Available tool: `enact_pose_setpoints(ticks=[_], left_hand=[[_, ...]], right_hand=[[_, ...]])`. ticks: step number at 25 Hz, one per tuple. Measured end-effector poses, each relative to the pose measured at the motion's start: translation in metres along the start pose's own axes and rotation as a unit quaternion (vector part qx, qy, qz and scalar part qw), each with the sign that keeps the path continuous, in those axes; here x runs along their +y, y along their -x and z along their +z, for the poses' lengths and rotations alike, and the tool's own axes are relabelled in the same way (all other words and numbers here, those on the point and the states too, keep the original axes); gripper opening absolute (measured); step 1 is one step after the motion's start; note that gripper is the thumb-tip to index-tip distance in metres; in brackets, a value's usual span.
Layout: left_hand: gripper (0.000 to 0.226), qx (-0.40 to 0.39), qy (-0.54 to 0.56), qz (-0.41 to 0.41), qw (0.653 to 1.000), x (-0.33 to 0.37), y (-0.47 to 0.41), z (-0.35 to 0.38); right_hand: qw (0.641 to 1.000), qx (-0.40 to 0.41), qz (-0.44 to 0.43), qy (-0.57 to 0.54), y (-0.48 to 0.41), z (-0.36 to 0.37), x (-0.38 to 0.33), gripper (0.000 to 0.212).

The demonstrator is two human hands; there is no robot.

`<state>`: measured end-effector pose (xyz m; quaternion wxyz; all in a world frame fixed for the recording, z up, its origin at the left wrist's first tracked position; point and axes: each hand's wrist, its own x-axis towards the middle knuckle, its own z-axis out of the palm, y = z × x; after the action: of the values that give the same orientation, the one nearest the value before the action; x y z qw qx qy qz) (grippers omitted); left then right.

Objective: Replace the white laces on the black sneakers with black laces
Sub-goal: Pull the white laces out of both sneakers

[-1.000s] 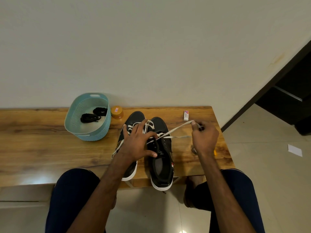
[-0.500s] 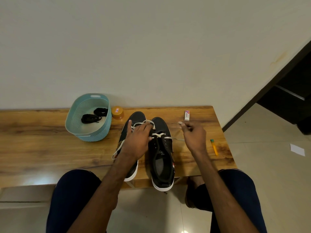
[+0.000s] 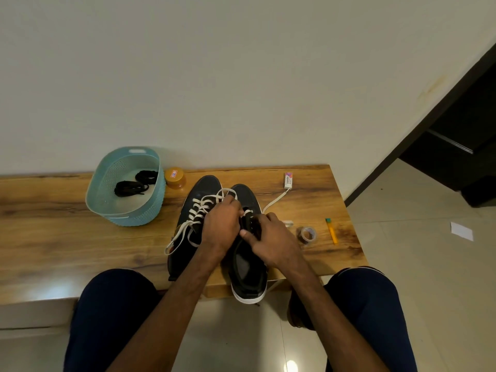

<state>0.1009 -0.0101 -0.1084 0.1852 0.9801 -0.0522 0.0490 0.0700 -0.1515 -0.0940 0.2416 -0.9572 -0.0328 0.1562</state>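
Two black sneakers stand side by side on the wooden bench, toes toward the wall. The left sneaker (image 3: 188,237) keeps its white laces (image 3: 198,210), with loose ends trailing left. On the right sneaker (image 3: 248,275) both hands meet over the eyelets. My left hand (image 3: 221,224) curls its fingers at the white lace near the toe. My right hand (image 3: 271,237) pinches at the eyelet row. A freed end of that white lace (image 3: 275,200) trails right across the bench. Two bundled black laces (image 3: 135,182) lie in the teal basket (image 3: 150,205).
An orange-lidded jar (image 3: 175,178) stands beside the basket. A small eraser box (image 3: 288,180), a tape roll (image 3: 306,234) and an orange pen (image 3: 331,230) lie right of the shoes. The bench (image 3: 53,237) ends at right; tiled floor lies beyond.
My right hand let the pulled-out lace end fall to the bench and came back left to the right sneaker's eyelets. My left hand shifted from the left shoe onto the right one.
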Motion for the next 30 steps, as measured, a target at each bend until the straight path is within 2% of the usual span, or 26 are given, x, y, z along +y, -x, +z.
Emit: enact_pose_setpoints(ticks=[3, 5, 7, 9, 11, 14, 16, 18, 20, 21, 22, 25, 27, 30], left_hand=[[0.015, 0.029, 0.148, -0.151, 0.977, -0.009, -0.002, 0.0], [0.018, 0.035, 0.176, -0.19, 0.965, -0.016, -0.004, -0.004], [0.021, 0.033, 0.124, -0.135, 0.983, -0.009, -0.001, -0.009], [0.032, 0.02, 0.025, -0.036, 0.999, 0.0, 0.002, -0.011], [0.03, -0.014, -0.068, 0.009, 0.998, 0.003, 0.002, -0.01], [0.024, -0.03, -0.098, -0.016, 0.995, -0.001, 0.001, -0.01], [0.02, 0.026, -0.079, -0.018, 0.996, -0.003, 0.003, -0.013], [0.017, 0.088, 0.033, -0.11, 0.989, -0.009, -0.001, -0.022], [0.013, 0.107, 0.125, -0.189, 0.968, -0.018, -0.005, -0.029], [0.01, 0.107, 0.1, -0.175, 0.974, -0.018, -0.004, -0.03], [0.012, 0.097, 0.055, -0.127, 0.986, -0.016, -0.002, -0.029], [0.034, 0.004, -0.071, 0.021, 0.997, -0.001, 0.001, -0.018], [0.027, -0.046, -0.106, 0.014, 0.993, 0.003, 0.003, -0.013], [0.019, -0.037, -0.106, -0.009, 0.994, 0.0, 0.003, -0.015]], right_hand=[[1.0, 0.003, -0.01, 0.014, 0.001, 0.0, -0.001, 0.062], [1.0, 0.011, -0.014, 0.002, 0.001, 0.003, -0.002, 0.057], [1.0, 0.015, -0.017, -0.001, 0.002, 0.005, -0.003, 0.055], [1.0, 0.01, -0.016, -0.002, 0.002, 0.004, -0.002, 0.056], [1.0, 0.006, -0.012, -0.001, 0.002, 0.004, -0.002, 0.054], [1.0, 0.003, -0.011, -0.006, 0.002, 0.004, -0.002, 0.054], [1.0, 0.001, -0.006, -0.003, 0.002, 0.003, 0.0, 0.055], [1.0, -0.002, 0.004, 0.003, 0.001, 0.002, 0.002, 0.058], [1.0, -0.006, 0.009, 0.001, 0.0, 0.002, 0.003, 0.06], [1.0, -0.007, 0.009, 0.0, -0.001, 0.002, 0.003, 0.06], [1.0, -0.008, 0.011, 0.0, -0.001, 0.002, 0.002, 0.06], [1.0, -0.008, 0.016, 0.005, -0.001, 0.001, 0.001, 0.059], [1.0, -0.011, 0.017, 0.006, -0.001, 0.001, 0.002, 0.059], [1.0, -0.018, 0.024, -0.001, 0.0, 0.0, 0.004, 0.061]])
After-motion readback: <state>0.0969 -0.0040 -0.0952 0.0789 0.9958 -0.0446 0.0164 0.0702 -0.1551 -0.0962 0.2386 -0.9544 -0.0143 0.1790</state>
